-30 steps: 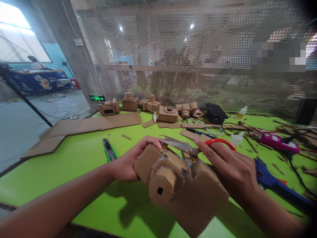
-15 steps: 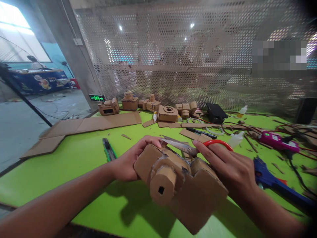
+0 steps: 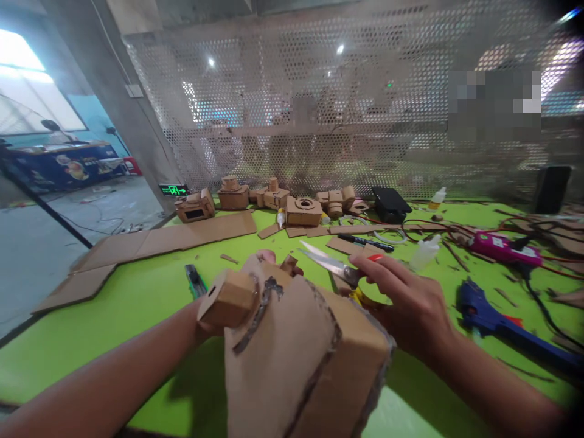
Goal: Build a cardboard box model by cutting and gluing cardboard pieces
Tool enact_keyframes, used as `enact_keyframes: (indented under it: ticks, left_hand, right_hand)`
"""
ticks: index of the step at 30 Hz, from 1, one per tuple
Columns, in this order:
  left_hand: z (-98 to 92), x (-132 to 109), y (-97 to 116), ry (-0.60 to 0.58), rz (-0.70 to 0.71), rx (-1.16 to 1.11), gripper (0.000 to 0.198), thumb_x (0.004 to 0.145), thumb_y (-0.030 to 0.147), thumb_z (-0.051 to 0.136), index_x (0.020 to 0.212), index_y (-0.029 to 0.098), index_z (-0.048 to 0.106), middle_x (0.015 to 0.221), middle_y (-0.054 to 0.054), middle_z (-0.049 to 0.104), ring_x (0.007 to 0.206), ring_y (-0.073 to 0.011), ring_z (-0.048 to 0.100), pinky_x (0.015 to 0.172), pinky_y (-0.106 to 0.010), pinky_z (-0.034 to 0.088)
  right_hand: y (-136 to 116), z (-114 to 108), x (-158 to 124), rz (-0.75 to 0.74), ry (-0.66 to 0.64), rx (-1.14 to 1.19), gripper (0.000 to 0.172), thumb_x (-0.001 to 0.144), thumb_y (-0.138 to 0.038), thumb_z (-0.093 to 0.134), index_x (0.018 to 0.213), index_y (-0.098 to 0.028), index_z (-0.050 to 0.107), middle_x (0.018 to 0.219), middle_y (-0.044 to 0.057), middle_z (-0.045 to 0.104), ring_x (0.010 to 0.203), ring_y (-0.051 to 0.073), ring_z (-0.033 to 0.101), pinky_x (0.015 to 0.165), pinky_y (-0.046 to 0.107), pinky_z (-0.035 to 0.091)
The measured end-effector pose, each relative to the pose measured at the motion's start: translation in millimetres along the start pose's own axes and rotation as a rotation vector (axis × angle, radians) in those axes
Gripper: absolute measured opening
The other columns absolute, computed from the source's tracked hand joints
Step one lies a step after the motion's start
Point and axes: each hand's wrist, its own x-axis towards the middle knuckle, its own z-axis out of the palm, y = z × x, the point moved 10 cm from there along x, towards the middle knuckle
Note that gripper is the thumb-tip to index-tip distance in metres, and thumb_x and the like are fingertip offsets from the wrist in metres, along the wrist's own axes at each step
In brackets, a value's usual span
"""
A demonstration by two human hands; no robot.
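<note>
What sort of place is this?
Likely a small craft workspace inside a larger, bare-looking hall. Signs: a row of cardboard models along the back of the green table, a blue glue gun on its right side, and scissors in the right hand.

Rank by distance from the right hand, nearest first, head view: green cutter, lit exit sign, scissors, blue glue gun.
From the right hand:
1. Scissors: in its fingers.
2. Blue glue gun: just to its right.
3. Green cutter: well to its left, past the cardboard piece.
4. Lit exit sign: far left, in the background.
</note>
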Motion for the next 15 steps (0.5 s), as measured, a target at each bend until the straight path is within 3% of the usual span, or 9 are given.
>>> enact_keyframes:
  ticks: [5,9,12,15]
  left_hand:
    - [14.8,9,-8,-0.167,-0.106,-0.309,0.053,0.079,0.072,0.056,0.107,0.027,0.06,0.081,-0.005,0.067,0.077,-0.0279,0.068,0.07,-0.044,0.055]
    - [8.8,-5,5,-0.104,0.025,-0.449,0.07,0.072,0.081,0.056,0.12,0.031,0.048,0.11,-0.01,0.066,0.086,-0.028,0.069,0.068,-0.042,0.056]
    - [1.0,-13,25,-0.067,0.133,-0.304,0.077,0.066,0.073,0.071,0.126,0.032,0.044,0.133,-0.014,0.054,0.107,-0.0315,0.065,0.079,-0.043,0.056]
    - [-9.3,-13,47,0.039,0.219,0.053,0.072,0.068,0.045,0.083,0.127,0.03,0.045,0.147,-0.016,0.04,0.134,-0.0345,0.047,0.099,-0.046,0.049]
  right_hand:
    - [-2,9,-8,0.016,-0.039,0.041,0.031,0.087,-0.025,0.061,0.116,-0.018,0.063,0.1,0.01,0.074,0.074,0.019,0.07,0.057,0.026,0.05]
    - [11,19,-11,0.117,-0.107,0.065,0.036,0.088,-0.034,0.061,0.12,-0.018,0.062,0.107,0.01,0.072,0.077,0.02,0.07,0.056,0.028,0.047]
    - [34,34,-14,0.291,-0.263,-0.047,0.037,0.088,-0.037,0.059,0.123,-0.026,0.063,0.109,0.005,0.072,0.073,0.021,0.069,0.049,0.028,0.04]
    - [57,51,-23,0.445,-0.442,-0.106,0.036,0.087,-0.039,0.06,0.122,-0.031,0.064,0.105,0.003,0.073,0.071,0.021,0.068,0.049,0.027,0.036]
